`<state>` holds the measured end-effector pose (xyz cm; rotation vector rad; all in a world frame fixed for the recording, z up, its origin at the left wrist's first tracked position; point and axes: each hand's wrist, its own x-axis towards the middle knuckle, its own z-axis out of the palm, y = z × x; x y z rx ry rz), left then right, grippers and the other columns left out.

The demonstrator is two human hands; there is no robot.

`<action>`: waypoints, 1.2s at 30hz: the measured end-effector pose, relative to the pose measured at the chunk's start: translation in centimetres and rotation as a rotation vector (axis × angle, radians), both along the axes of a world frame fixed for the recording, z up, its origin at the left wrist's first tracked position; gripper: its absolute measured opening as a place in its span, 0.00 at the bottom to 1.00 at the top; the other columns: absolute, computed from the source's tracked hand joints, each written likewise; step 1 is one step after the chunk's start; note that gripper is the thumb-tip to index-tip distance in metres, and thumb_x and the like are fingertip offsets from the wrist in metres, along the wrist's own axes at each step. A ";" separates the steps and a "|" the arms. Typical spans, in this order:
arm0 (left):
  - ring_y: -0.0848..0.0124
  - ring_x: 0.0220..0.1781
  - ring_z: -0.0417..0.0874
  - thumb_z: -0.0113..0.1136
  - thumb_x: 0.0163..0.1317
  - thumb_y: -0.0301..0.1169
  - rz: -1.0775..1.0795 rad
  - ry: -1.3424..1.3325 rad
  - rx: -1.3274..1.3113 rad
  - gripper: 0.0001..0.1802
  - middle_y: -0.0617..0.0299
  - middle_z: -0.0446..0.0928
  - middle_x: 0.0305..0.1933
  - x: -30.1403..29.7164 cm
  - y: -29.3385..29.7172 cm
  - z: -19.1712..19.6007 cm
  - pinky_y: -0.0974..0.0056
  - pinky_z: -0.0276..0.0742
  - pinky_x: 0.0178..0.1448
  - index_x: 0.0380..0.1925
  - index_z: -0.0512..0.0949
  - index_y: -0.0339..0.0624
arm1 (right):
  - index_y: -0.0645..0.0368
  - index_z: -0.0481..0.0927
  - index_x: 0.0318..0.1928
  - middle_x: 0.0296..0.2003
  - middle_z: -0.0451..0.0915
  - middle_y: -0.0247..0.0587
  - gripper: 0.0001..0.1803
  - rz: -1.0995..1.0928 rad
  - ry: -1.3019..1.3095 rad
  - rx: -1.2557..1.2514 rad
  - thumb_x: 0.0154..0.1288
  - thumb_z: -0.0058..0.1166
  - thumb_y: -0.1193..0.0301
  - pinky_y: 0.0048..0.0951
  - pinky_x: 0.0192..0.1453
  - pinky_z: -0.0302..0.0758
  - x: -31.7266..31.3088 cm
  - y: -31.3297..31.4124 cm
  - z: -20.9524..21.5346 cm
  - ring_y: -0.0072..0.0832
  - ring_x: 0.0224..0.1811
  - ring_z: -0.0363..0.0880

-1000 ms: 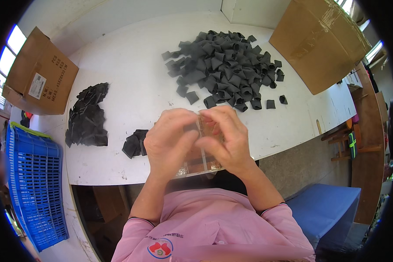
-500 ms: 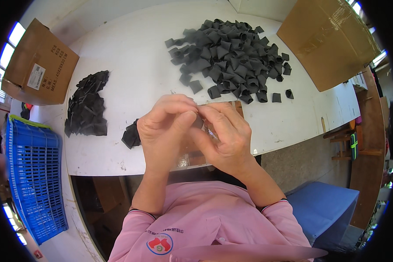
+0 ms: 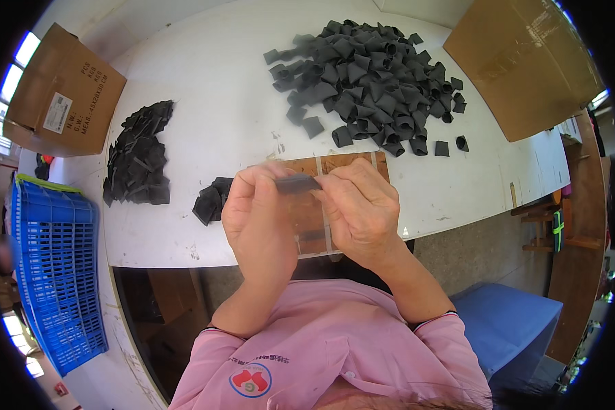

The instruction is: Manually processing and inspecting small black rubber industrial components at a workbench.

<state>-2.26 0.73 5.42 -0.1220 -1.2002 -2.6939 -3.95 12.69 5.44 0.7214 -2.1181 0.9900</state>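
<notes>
A small dark grey fabric piece (image 3: 296, 183) is stretched between my two hands, above a brown board (image 3: 311, 229) at the table's near edge. My left hand (image 3: 256, 208) pinches its left end, slightly blurred by motion. On its right end, my right hand (image 3: 362, 205) has thumb and fingers closed. Just left of my left hand lies a small heap of black fabric pieces (image 3: 210, 201). Farther left, flat dark pieces (image 3: 140, 160) lie in a stack. Beyond my hands spreads a large pile of grey folded, tube-like fabric pieces (image 3: 383, 85).
Cardboard boxes stand at the back left (image 3: 65, 96) and back right (image 3: 526, 68) of the white table (image 3: 205, 82). A blue plastic basket (image 3: 58, 273) is beyond the table's left side. A blue stool-like block (image 3: 509, 321) stands at the lower right, near my right elbow.
My hands have drawn apart, and the grey fabric piece now shows between them, where before the fingers mostly hid it. More of the brown board has come into sight.
</notes>
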 end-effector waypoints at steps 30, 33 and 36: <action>0.49 0.37 0.73 0.48 0.49 0.22 0.096 -0.216 -2.002 0.08 0.39 0.68 0.37 -4.2 -9.0 -11.9 0.56 0.72 0.40 0.30 0.70 0.29 | 0.63 0.77 0.31 0.18 0.71 0.27 0.11 0.188 -1.226 -0.636 0.62 0.46 0.68 0.12 0.21 0.60 2.5 1.7 -4.2 0.10 0.18 0.62; 0.51 0.37 0.73 0.46 0.48 0.22 0.072 -0.296 -2.097 0.07 0.41 0.69 0.35 -4.8 -8.2 -11.2 0.55 0.72 0.38 0.28 0.71 0.30 | 0.63 0.77 0.31 0.17 0.72 0.30 0.11 0.211 -1.222 -0.519 0.60 0.46 0.68 0.16 0.21 0.62 2.9 1.2 -4.4 0.13 0.19 0.65; 0.53 0.35 0.74 0.48 0.48 0.22 -0.004 -0.251 -2.142 0.05 0.43 0.71 0.32 -5.6 -8.2 -10.0 0.55 0.73 0.38 0.24 0.72 0.31 | 0.65 0.76 0.30 0.17 0.73 0.35 0.11 0.241 -1.232 -0.408 0.59 0.47 0.69 0.21 0.23 0.65 3.0 0.5 -4.5 0.18 0.19 0.68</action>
